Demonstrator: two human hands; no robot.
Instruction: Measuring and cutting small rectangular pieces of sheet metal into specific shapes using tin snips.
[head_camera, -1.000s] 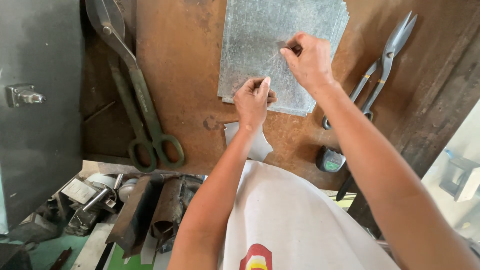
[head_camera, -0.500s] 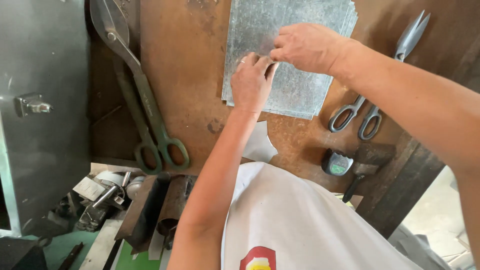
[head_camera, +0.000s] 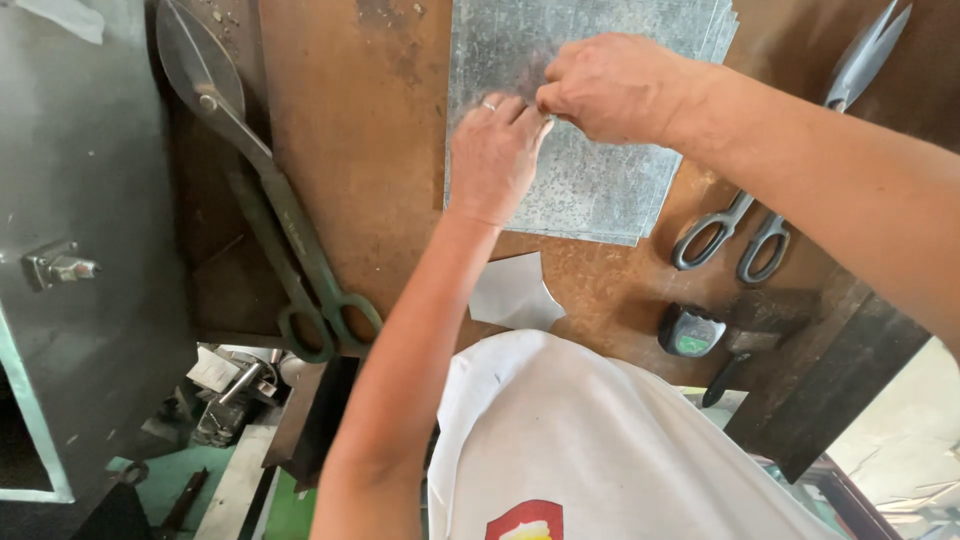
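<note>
A stack of galvanized metal sheets (head_camera: 590, 190) lies on a rusty brown workbench (head_camera: 360, 150). My left hand (head_camera: 495, 150), with a ring on one finger, lies flat on the top sheet near its left side. My right hand (head_camera: 610, 90) reaches in from the right, above the sheet. Its fingers are pinched together and touch my left fingertips. Whatever they may pinch is hidden.
Long green-handled shears (head_camera: 290, 250) lie at the bench's left. Grey tin snips (head_camera: 760, 200) lie right of the sheets, with a tape measure (head_camera: 690, 332) and a dark-handled tool (head_camera: 745, 335) below them. A small pale offcut (head_camera: 515, 295) sits near the front edge. A grey metal cabinet (head_camera: 70, 200) stands left.
My right hand has moved from the sheet's upper right corner leftward to meet my left fingertips. My left hand has slid slightly up the sheet.
</note>
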